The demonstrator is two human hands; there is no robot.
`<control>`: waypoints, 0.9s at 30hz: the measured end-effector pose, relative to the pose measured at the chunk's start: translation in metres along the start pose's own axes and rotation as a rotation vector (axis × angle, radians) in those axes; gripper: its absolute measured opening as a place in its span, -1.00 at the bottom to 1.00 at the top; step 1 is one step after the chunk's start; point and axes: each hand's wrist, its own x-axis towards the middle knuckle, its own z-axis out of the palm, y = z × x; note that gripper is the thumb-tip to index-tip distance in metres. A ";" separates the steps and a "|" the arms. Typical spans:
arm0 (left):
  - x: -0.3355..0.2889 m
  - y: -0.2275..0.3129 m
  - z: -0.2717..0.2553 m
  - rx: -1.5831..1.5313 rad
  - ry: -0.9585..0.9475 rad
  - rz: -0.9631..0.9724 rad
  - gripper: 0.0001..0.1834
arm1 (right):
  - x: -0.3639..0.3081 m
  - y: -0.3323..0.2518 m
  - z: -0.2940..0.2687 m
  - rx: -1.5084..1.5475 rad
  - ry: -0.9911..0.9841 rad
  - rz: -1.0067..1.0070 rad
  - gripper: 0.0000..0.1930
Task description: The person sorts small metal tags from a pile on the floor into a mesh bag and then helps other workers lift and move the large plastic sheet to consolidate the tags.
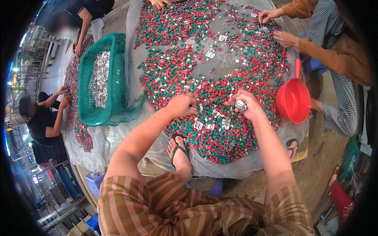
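Note:
My right hand is closed around shiny silver metal pieces that look like small buckles. Its fingertips hover just over the pile of red and green pebble-like pieces. To the left, my left hand has its thumb and fingers curled close together, low over the same pile. What they pinch, if anything, is too small to make out. Between and just below my hands lie loose silver buckle-like pieces, with small white bits scattered among the pebbles.
A green plastic basket holding many silver pieces stands at left. A red long-handled scoop lies at right. Translucent sheeting spreads under the pile. A co-worker's hands handle a silver piece at upper right; other people work along the far and left sides.

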 end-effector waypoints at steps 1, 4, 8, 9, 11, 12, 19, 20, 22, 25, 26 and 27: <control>0.002 -0.006 0.002 -0.046 0.039 0.004 -0.70 | 0.000 0.000 -0.005 -0.131 -0.030 0.000 -0.90; 0.005 -0.004 -0.007 -0.346 -0.031 -0.120 -0.78 | 0.004 0.007 -0.014 -0.662 -0.183 -0.109 -0.87; -0.002 0.011 -0.009 -0.773 -0.209 -0.182 -0.77 | -0.011 0.015 0.010 -1.538 -0.188 -0.189 -0.81; -0.006 0.020 -0.010 -0.656 -0.201 -0.113 -0.77 | -0.018 0.015 0.019 -1.688 -0.132 -0.155 -0.81; -0.013 0.029 -0.003 -0.459 -0.241 0.022 -0.73 | -0.026 0.021 0.024 -1.853 -0.059 -0.170 -0.80; -0.015 0.035 0.000 -0.287 -0.250 0.042 -0.72 | -0.029 0.027 0.022 -1.868 -0.043 -0.220 -0.81; -0.026 0.036 0.019 0.181 -0.213 0.121 -0.72 | -0.024 0.034 0.018 -1.707 -0.022 -0.164 -0.81; -0.026 0.034 0.020 0.140 -0.220 0.110 -0.73 | -0.019 0.033 0.014 -1.575 -0.054 -0.183 -0.81; -0.024 0.033 0.022 0.003 -0.228 0.108 -0.76 | -0.006 0.034 -0.009 -1.312 -0.100 -0.212 -0.80; -0.022 0.026 0.018 -0.301 -0.182 0.122 -0.80 | -0.002 0.025 -0.016 -0.929 -0.106 -0.074 -0.84; -0.024 0.024 0.022 -0.423 -0.145 0.144 -0.81 | -0.005 0.018 -0.014 -0.820 -0.080 0.006 -0.84; -0.021 0.026 0.022 -0.482 -0.180 0.103 -0.82 | -0.009 0.012 -0.013 -0.737 -0.083 0.043 -0.85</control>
